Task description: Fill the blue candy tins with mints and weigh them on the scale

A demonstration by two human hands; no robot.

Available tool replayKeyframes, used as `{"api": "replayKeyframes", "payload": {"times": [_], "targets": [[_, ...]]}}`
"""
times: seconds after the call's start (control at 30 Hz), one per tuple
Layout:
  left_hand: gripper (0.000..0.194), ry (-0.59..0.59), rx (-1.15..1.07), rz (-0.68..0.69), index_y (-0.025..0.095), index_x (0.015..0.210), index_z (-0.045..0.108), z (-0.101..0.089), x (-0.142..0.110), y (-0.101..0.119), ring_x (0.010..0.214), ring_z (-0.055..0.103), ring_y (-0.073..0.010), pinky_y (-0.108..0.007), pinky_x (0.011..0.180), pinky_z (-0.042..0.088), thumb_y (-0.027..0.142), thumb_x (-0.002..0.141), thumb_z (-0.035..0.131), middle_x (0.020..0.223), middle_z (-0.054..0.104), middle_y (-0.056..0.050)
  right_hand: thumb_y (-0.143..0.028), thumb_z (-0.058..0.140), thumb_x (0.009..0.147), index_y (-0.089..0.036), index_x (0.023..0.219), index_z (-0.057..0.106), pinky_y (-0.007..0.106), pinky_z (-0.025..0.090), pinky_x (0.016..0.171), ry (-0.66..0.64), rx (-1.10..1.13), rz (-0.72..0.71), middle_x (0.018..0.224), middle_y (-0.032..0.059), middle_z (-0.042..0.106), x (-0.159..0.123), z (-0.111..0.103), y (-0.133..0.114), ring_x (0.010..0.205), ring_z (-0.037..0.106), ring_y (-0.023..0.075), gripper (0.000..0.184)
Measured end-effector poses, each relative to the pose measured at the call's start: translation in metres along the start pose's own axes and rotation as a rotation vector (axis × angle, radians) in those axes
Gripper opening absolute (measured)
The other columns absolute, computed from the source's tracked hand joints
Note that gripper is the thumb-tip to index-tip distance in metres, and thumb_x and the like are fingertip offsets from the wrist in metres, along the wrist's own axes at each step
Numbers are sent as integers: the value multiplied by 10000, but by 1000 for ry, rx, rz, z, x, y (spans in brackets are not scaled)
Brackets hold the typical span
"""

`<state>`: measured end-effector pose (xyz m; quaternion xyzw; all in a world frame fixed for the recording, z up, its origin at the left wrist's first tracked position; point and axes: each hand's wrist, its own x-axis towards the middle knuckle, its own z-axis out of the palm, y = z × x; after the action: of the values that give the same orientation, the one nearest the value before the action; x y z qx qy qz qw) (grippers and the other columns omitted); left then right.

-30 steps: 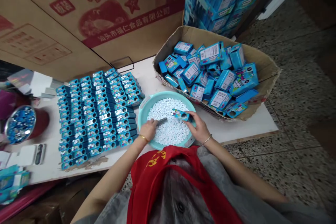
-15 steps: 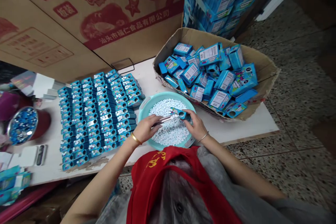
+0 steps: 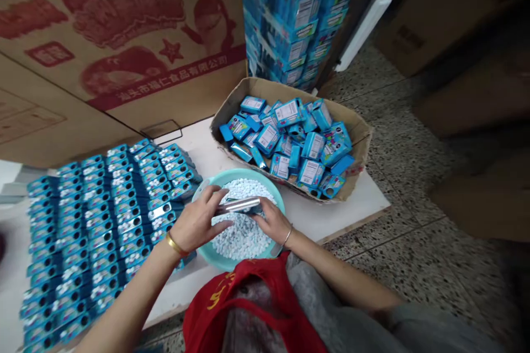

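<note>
Above a pale turquoise basin my left hand holds a narrow, shiny silver metal tool. Its exact kind is unclear. The fingers are partly spread and the thumb stretches forward. My right hand grips a small blue candy box, partly hidden by the tool lying across its top. Under both hands, small white candies fill the basin. To the left, rows of blue boxes with round openings stand close together, some with white candies showing on top.
A cut-down cardboard carton of loose blue boxes stands behind the basin to the right. Large printed cartons and wrapped stacks of blue boxes rise at the back. The white table ends at the right above a speckled floor.
My view has swung to the right, so the scene sits further left. The metal tool has moved across the top of the blue box, which my right hand still grips.
</note>
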<state>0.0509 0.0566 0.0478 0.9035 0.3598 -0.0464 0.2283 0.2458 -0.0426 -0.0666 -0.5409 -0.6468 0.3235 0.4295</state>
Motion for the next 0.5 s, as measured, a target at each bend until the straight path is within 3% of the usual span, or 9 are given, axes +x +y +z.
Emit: {"api": "replayKeyframes", "payload": {"times": [0.17, 0.3, 0.37, 0.43, 0.5], "targets": [[262, -102, -129, 127, 214, 1122, 521, 16, 21, -13, 815, 588, -168, -274, 719, 474, 329, 888, 502, 1006, 567, -60, -313, 551, 876, -237, 1241, 473, 409, 513, 922, -22, 12, 25, 1154, 108, 622, 19, -24, -11, 1086, 600, 236, 381], [283, 81, -96, 40, 199, 1134, 510, -6, 26, -32, 830, 568, -168, -269, 730, 465, 349, 895, 500, 1011, 550, -64, -420, 552, 848, -205, 1059, 592, 478, 531, 829, 164, -214, 202, 1005, 137, 647, 20, -82, 26, 965, 629, 287, 304], [281, 213, -29, -47, 191, 1118, 519, -24, 28, -57, 850, 557, -177, -278, 751, 462, 349, 886, 514, 1002, 544, -63, -484, 621, 771, -227, 1000, 647, 532, 533, 776, 59, -280, 256, 946, 153, 688, 17, -113, 58, 904, 655, 338, 346], [292, 342, 46, -140, 185, 1116, 524, -44, 30, -93, 886, 549, -187, -288, 784, 457, 342, 869, 539, 1005, 546, -64, -496, 718, 667, -269, 930, 699, 470, 558, 625, -134, -176, 330, 843, 161, 721, 15, -134, 94, 740, 694, 331, 347], [309, 453, 118, -243, 183, 1123, 529, -63, 33, -136, 911, 546, -194, -288, 800, 451, 331, 853, 562, 1006, 551, -62, -445, 757, 641, -298, 999, 719, 443, 563, 653, -282, -49, 411, 977, 202, 718, 16, -144, 124, 823, 707, 341, 389]]}}
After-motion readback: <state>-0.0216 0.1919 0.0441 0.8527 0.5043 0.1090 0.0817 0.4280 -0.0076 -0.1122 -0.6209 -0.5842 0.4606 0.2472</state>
